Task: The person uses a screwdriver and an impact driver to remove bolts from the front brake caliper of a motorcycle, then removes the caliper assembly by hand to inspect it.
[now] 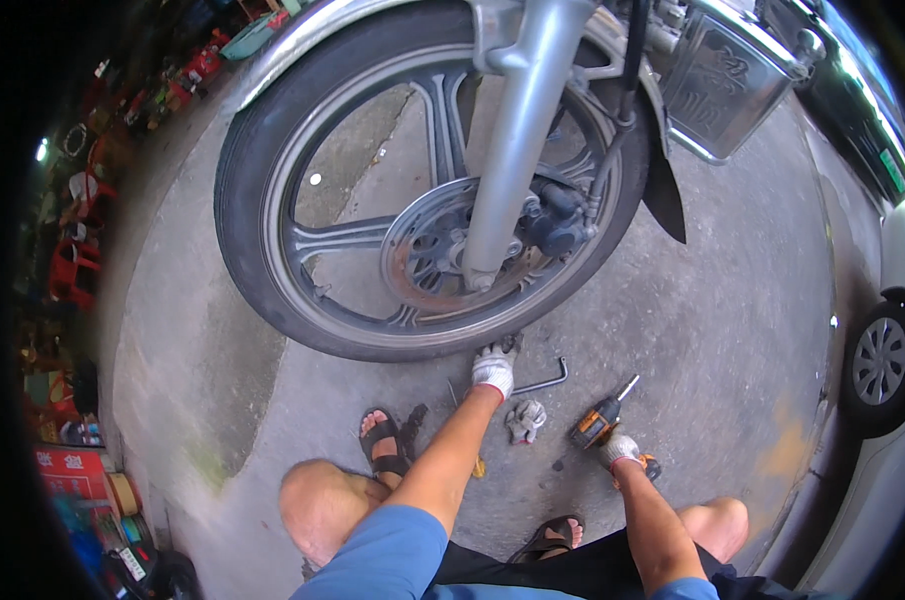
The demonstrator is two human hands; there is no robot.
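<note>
My left hand [494,368], in a white knitted glove with dark fingers, reaches to the lower edge of a motorcycle's front tyre [373,345]. Its fingers look stretched out and apart; whether they press on the rubber is hard to see. In my right hand [623,449], also gloved, is an orange and black cordless impact wrench [597,424], its long socket pointing up and right. Between the hands, a bent L-shaped wrench [548,384] lies on the concrete beside a crumpled pair of grey-white gloves [526,421]. Above stands the spoked wheel with its brake disc [423,245] and silver fork leg [518,150].
A yellow-handled tool [479,467] is partly hidden by my left forearm. My sandalled feet [383,440] stand on the concrete. A white car [888,470] is parked at the right. Red stools [76,270] and shop clutter line the left side. A silver guard box [728,85] hangs upper right.
</note>
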